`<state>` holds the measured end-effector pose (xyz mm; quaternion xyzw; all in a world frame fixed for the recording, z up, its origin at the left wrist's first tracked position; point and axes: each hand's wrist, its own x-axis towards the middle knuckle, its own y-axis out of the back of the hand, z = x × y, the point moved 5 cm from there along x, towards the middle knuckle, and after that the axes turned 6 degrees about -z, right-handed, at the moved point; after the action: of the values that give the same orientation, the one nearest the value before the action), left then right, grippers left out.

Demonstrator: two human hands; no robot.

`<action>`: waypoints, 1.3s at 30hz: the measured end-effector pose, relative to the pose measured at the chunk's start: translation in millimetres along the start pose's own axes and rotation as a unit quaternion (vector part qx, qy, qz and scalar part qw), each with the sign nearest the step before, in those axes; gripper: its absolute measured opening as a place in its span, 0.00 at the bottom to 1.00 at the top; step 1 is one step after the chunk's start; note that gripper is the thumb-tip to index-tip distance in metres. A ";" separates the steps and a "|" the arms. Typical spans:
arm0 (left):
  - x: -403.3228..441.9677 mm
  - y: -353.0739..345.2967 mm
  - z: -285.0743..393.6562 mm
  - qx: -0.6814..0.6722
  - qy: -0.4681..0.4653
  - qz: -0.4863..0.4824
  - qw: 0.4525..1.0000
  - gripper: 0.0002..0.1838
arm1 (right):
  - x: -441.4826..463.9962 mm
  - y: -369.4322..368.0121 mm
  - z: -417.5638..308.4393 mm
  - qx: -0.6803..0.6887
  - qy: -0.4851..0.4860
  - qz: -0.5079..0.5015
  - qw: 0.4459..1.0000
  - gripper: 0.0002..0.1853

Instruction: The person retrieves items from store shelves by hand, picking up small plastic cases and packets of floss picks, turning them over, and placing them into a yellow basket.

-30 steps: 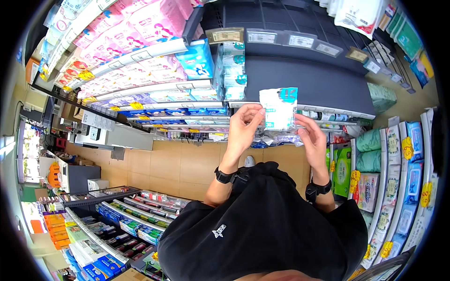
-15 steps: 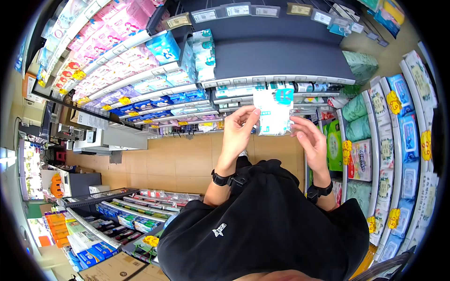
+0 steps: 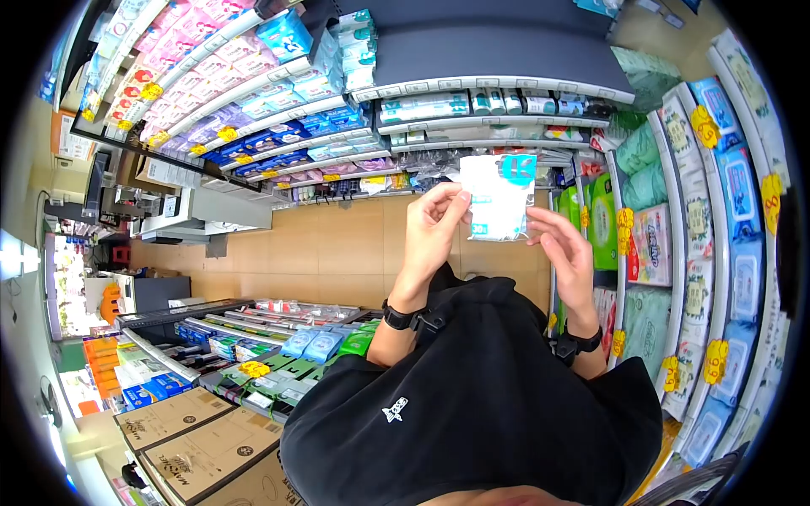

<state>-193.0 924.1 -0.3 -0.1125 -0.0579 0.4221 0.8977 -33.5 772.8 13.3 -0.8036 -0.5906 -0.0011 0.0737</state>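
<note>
A flat white plastic packet (image 3: 498, 202) with a teal printed corner and a small "30" at its lower left is held up in front of my chest. My left hand (image 3: 434, 228) pinches its left edge between thumb and fingers. At the lower right edge, the fingertips of my right hand (image 3: 564, 257) grip the packet lightly, with the thumb bent. Both wrists wear black bands. Behind the packet runs a low shelf with teal and white packs (image 3: 426, 107).
A bare dark shelf board (image 3: 489, 51) lies ahead, beside pink packs (image 3: 190, 63) on the left. Tissue and wipe packs (image 3: 650, 244) fill the shelves close on my right. Cardboard boxes (image 3: 211, 443) stand at lower left. Tiled floor (image 3: 329, 244) stretches leftward.
My view has tilted downward, so the shelves sit higher and more of the cardboard boxes shows. The packet has shifted slightly right, still between both hands.
</note>
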 end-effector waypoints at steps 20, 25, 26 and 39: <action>-35.1 -35.4 -22.4 -0.008 0.024 -0.090 0.996 0.13 | -54.2 12.6 4.9 -0.043 0.001 0.045 0.998 0.25; -38.7 -46.2 -36.7 0.049 0.053 -0.166 0.983 0.30 | -59.9 6.4 15.5 -0.043 0.004 0.004 0.999 0.28; -40.0 -49.1 -37.4 0.050 0.052 -0.166 0.983 0.30 | -60.9 3.1 16.6 -0.032 0.006 -0.013 0.999 0.29; -60.9 -69.1 -43.0 0.009 0.086 -0.204 0.975 0.40 | -70.3 -14.6 24.6 0.035 -0.019 -0.034 0.999 0.30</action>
<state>-171.8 827.9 -25.2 -0.1264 0.0014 0.2191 0.9675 -70.8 713.2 -15.6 -0.7798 -0.6185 0.0325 0.0906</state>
